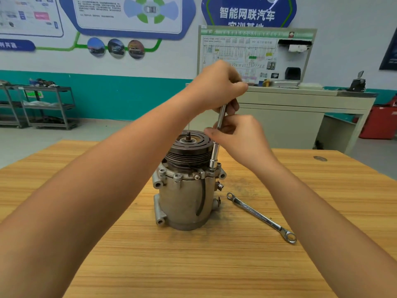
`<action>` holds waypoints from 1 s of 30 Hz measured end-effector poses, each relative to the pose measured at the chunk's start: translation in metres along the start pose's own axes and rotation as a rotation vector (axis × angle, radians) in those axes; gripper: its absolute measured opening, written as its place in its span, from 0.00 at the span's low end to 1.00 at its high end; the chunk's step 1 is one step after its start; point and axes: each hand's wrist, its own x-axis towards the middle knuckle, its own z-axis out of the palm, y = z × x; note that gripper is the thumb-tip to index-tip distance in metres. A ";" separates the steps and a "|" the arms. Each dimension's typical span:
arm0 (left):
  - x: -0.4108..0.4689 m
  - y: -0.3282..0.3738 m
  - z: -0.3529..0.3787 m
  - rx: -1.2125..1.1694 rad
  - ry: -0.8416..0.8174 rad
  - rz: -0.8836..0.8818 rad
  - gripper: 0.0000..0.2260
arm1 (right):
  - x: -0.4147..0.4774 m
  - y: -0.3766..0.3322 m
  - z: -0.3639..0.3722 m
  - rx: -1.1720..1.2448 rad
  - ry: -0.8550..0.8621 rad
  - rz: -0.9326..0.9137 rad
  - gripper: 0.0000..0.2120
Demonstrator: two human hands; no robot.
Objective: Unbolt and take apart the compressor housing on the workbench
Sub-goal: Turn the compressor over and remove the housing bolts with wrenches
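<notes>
A grey metal compressor stands upright in the middle of the wooden workbench, its dark grooved pulley on top. A chrome socket driver stands nearly upright beside the pulley, its socket set on a bolt at the housing's right flange. My left hand grips the top of the driver's shaft. My right hand pinches the shaft lower down, just above the socket. The part of the shaft inside both hands is hidden.
A chrome ring spanner lies on the bench to the right of the compressor. Behind the bench are a beige cabinet with a display board, a red cabinet at far right and metal shelf carts at left.
</notes>
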 end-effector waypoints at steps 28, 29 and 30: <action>-0.026 -0.013 0.012 -0.273 0.264 0.059 0.13 | 0.001 -0.025 0.023 0.539 0.089 0.142 0.06; -0.025 -0.011 0.009 -0.188 0.250 0.071 0.14 | -0.001 -0.024 0.025 0.479 0.115 0.107 0.02; -0.023 -0.009 0.006 -0.096 0.232 0.081 0.15 | -0.002 -0.021 0.025 0.360 0.142 0.049 0.02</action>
